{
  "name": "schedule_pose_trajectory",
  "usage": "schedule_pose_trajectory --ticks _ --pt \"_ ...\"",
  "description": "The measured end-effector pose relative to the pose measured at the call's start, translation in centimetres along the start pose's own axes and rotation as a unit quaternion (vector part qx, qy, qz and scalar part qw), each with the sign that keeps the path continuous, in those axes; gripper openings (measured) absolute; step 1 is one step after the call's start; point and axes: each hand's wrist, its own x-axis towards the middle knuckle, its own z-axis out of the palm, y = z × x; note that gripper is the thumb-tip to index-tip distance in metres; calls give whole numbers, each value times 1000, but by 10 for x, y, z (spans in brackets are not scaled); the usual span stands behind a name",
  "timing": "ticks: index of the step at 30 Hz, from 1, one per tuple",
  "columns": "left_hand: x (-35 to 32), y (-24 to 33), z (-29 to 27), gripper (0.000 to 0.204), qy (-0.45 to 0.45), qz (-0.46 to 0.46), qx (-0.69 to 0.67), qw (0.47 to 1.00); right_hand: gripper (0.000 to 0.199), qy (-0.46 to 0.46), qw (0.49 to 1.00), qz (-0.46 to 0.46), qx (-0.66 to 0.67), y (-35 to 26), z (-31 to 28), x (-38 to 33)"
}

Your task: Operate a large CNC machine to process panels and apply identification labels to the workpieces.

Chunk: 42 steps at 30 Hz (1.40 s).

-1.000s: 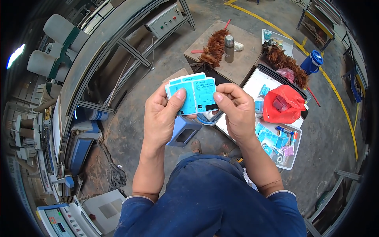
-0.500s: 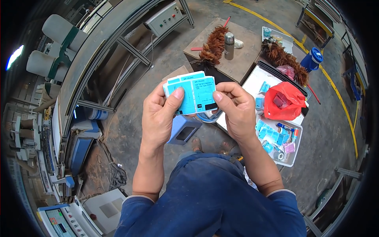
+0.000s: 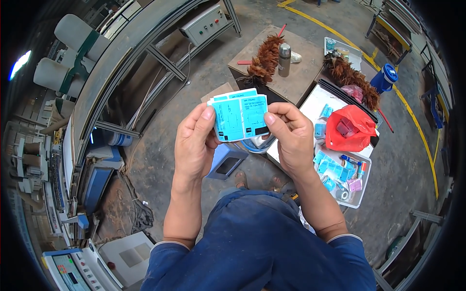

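Before my chest I hold a small stack of light-blue printed labels (image 3: 238, 117) with white edges. The sheets are slightly fanned, and white edges show along the top. My left hand (image 3: 193, 138) pinches the left edge, its thumb at the upper left corner and its fingers behind. On the other side my right hand (image 3: 294, 136) grips the right edge, thumb on the front and fingers curled at the back. Most of the fingertips behind the labels are hidden.
To the right, a white table (image 3: 313, 99) bears a red plastic bag (image 3: 349, 136) and a tray (image 3: 352, 201) of blue labels and small items. Beyond stands a wooden box (image 3: 264, 41) with a feather duster (image 3: 267, 60) and flask (image 3: 284, 60). A blue stool (image 3: 225, 162) is below my hands.
My left thumb has slid off the front of the labels toward their upper left corner, uncovering more of the left one. The stack has shifted slightly right.
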Motion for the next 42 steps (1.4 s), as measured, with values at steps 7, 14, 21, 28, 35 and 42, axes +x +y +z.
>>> schedule_pose_trajectory --ticks 7,14,21,28,35,42 --pt "2 -4 -6 30 10 27 32 999 20 1 1000 -6 -1 2 2 0" --pt "-1 -5 -5 29 48 76 92 992 20 -10 999 -21 -38 6 6 -1" --pt "2 -16 -10 33 73 74 70 992 18 -38 995 -79 -40 14 11 -1" --pt "0 -23 -21 39 58 73 71 993 23 -21 998 -30 -54 27 14 2" --pt "-7 -22 -31 37 43 62 120 990 62 -93 982 -71 -147 34 22 5" --pt "-1 -23 -46 37 -50 156 173 971 92 -154 988 27 -5 39 39 1"
